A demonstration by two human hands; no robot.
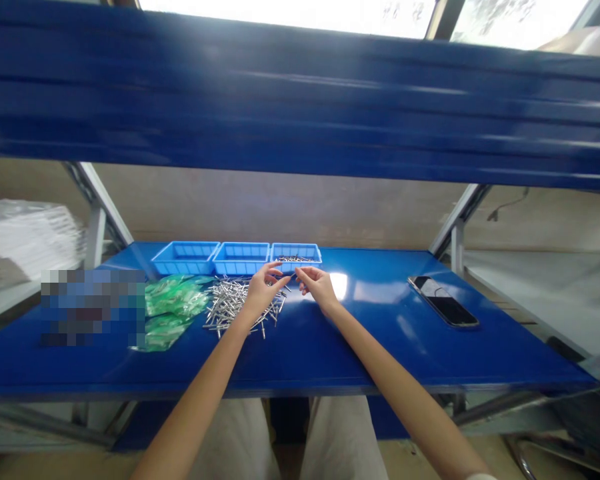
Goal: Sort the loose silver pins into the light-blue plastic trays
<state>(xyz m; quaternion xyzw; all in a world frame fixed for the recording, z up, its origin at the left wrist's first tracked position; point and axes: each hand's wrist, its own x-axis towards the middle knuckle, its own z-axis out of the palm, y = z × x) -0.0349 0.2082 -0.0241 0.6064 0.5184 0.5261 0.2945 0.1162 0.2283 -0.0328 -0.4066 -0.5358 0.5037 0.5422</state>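
Observation:
A loose pile of silver blind rivets (230,303) lies on the blue table. Over its right edge is my left hand (265,288), its thumb and fingers apart and nothing plainly held. Just to the right, my right hand (317,285) pinches a thin metal piece that looks like a rivet (294,274), mostly covered by the fingertips. The left thumb tip comes close to this piece; whether it touches I cannot tell. Behind the hands, the right-hand blue bin (296,267) contains small, darker metal pieces.
Two more blue bins, a middle one (240,268) and a left one (183,268), continue the row. Green plastic bags (173,307) lie left of the pile, beside a pixelated patch. A phone (445,303) rests at the right. A blue shelf (300,107) spans above the table (380,353).

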